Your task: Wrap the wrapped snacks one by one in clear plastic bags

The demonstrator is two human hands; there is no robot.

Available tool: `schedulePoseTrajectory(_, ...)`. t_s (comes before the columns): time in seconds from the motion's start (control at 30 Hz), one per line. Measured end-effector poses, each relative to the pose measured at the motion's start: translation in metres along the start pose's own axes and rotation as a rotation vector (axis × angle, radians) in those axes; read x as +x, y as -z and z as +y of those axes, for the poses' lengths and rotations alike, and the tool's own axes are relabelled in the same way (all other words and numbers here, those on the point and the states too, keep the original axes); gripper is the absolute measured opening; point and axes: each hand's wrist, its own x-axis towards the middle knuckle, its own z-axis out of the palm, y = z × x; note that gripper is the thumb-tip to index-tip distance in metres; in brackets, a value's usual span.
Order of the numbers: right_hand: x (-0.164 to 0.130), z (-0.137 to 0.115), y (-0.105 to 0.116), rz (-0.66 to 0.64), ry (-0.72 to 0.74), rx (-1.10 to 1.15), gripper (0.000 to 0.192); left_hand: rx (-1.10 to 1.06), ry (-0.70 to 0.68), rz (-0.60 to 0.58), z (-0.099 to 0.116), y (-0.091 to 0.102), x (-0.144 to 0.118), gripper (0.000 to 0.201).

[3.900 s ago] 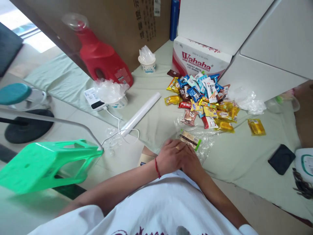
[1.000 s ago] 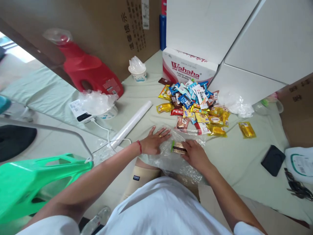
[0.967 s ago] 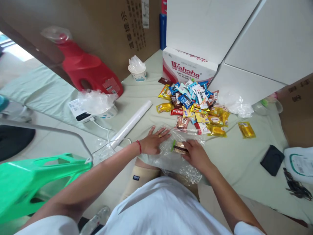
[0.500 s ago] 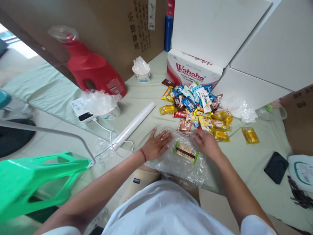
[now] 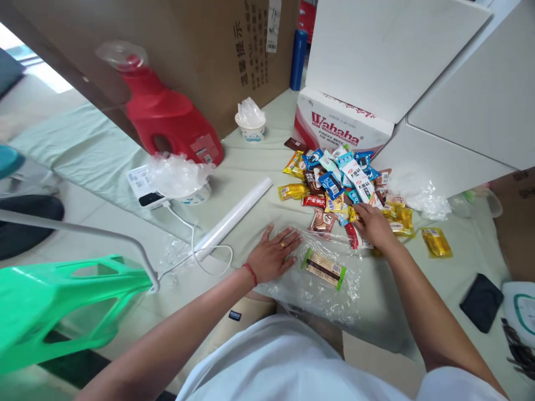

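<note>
A snack bar (image 5: 324, 268) in a clear wrapper with green ends lies on a sheet of clear plastic film (image 5: 288, 289) at the table's front. My left hand (image 5: 273, 253) is open, pressing flat on the film left of the bar with fingers spread. At the near edge of the snack pile, my right hand (image 5: 374, 224) has its fingers bent together among the packets; what they hold is hidden. Just beyond the fingertips lies a long white snack packet (image 5: 358, 179). A red-and-white packet (image 5: 355, 236) is beside the hand, and a brown packet (image 5: 322, 221) lies behind the film.
A white roll (image 5: 236, 218) and a white cable (image 5: 193, 239) lie to the left. Behind stand a red jug (image 5: 167, 120), paper cups with plastic bags (image 5: 251, 131) and a Wahaha carton (image 5: 334, 122). A yellow packet (image 5: 437, 243) and a black wallet-like item (image 5: 482, 302) are at right.
My right hand has moved from the film's right side forward and right into the pile. A red-and-white packet now shows more at the pile's front. My left hand stays on the film.
</note>
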Motion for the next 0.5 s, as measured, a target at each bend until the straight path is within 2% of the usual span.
schedulePoseTrajectory(0.13, -0.020, 0.007, -0.001, -0.044, 0.118, 0.099, 0.050, -0.021, 0.001, -0.003, -0.001, 0.001, 0.000, 0.057)
schedulePoseTrajectory(0.27, 0.000, 0.007, 0.009, -0.120, 0.139, 0.096, 0.046, -0.029, 0.001, -0.004, -0.002, 0.000, 0.000, 0.057)
schedulePoseTrajectory(0.33, 0.023, 0.013, 0.019, -0.060, 0.015, 0.060, 0.042, -0.025, 0.004, 0.001, -0.002, -0.001, 0.000, 0.057)
schedulePoseTrajectory(0.43, 0.060, 0.030, 0.037, 0.101, -0.269, 0.051, 0.031, -0.016, 0.004, 0.013, -0.002, -0.002, 0.000, 0.057)
schedulePoseTrajectory(0.5, 0.079, 0.040, 0.048, 0.155, -0.366, 0.081, 0.027, -0.016, 0.002, 0.019, -0.002, -0.003, 0.000, 0.058)
